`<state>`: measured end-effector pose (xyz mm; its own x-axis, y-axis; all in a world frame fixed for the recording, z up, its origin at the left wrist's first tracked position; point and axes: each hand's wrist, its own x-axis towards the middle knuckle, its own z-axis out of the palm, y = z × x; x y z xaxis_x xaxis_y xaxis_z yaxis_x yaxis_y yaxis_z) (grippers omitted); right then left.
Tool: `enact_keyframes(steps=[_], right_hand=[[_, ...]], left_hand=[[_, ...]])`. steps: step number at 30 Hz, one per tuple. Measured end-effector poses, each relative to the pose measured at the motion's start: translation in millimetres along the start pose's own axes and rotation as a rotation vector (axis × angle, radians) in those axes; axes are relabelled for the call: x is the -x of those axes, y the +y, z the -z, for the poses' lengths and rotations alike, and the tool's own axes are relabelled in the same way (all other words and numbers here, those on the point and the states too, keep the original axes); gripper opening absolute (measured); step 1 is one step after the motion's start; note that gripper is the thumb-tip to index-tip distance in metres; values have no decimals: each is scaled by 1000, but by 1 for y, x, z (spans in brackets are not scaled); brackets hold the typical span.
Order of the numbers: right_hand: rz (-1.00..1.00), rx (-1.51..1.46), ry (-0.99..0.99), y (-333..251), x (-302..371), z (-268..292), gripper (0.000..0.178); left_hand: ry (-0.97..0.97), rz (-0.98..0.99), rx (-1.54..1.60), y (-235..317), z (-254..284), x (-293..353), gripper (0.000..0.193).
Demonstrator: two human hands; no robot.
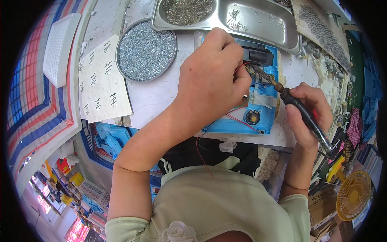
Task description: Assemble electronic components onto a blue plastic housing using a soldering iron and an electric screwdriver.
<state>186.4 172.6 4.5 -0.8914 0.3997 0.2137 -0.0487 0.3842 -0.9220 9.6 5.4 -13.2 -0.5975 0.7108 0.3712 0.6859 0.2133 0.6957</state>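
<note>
My right hand (310, 111) grips the black handle of a soldering iron (300, 105). The iron's metal tip reaches into a blue plastic housing (225, 126), beside a black part (258, 55). Over the housing, my left hand (213, 74) is closed in a pinch, with a thin red wire (241, 66) at its fingertips. That hand covers much of the housing's left side. A round speaker-like part (252, 117) sits in the near right of the housing. Loose thin wires (198, 147) hang over its near edge toward my lap.
A round tray (174, 60) of small silvery pins stands left of the housing, next to paper with handwriting (128, 105). Behind is a steel tray (296, 47) with small metal parts. White plastic pieces (330, 78) lie at right. A yellow fan (354, 195) stands lower right; a basket (90, 143) holds blue pieces.
</note>
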Motion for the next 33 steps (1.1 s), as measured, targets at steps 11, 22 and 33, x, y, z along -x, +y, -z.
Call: enact_keyframes(steps=[11, 22, 33], right_hand=[[179, 33, 51, -1, 16, 12, 32], [181, 31, 114, -2, 29, 21, 32], [-37, -61, 355, -7, 60, 26, 47]], left_hand=[[5, -32, -26, -1, 0, 1, 12], [-47, -15, -48, 1, 4, 1, 11], [-406, -277, 2, 27, 2, 11, 18]])
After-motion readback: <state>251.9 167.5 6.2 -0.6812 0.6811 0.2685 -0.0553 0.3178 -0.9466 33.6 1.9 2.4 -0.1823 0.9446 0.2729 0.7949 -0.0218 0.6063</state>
